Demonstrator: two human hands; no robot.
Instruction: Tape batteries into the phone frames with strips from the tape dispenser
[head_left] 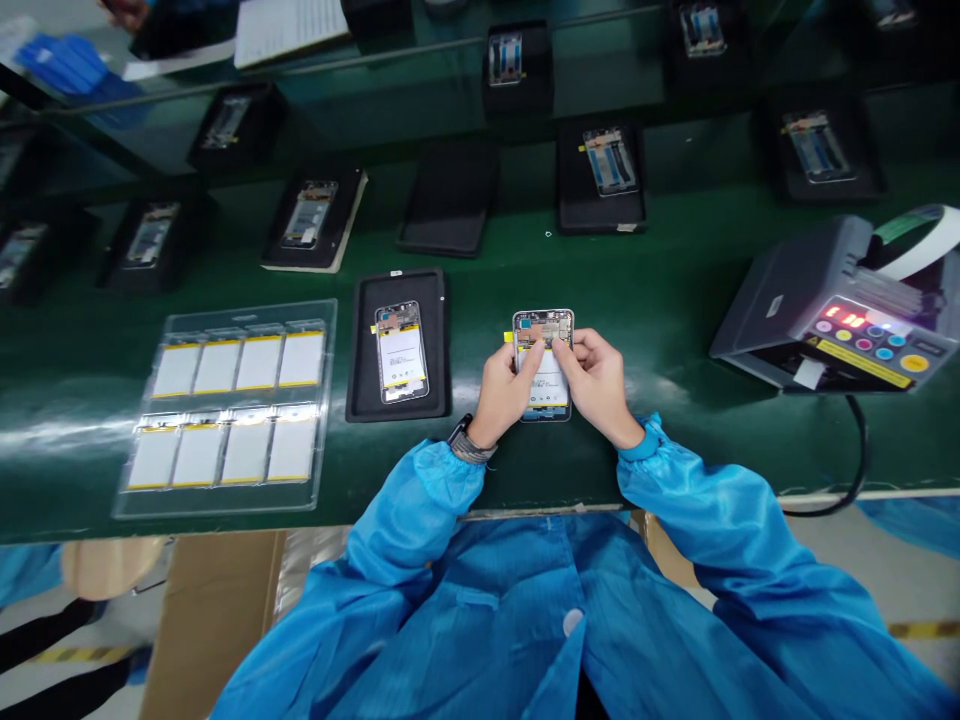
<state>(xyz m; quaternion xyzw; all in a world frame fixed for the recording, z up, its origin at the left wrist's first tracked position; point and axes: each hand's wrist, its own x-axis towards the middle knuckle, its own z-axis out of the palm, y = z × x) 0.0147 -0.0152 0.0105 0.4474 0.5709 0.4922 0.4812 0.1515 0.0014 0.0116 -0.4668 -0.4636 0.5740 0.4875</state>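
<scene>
An open phone frame (544,335) with a white battery in it lies on the green belt in front of me. My left hand (504,388) grips its left side, fingers curled and thumb on the battery. My right hand (596,382) holds the right side, thumb and fingers pressing near the top of the battery. Both sleeves are blue. Left of it, a second phone frame with a battery (401,351) rests in a black tray (363,345).
A clear blister tray (330,400) of several white batteries lies at left. A grey tape dispenser (787,290) with coloured buttons stands at right, its cable hanging over the edge. Several black trays with phone frames (609,160) sit farther back. Another person's hand (124,12) shows top left.
</scene>
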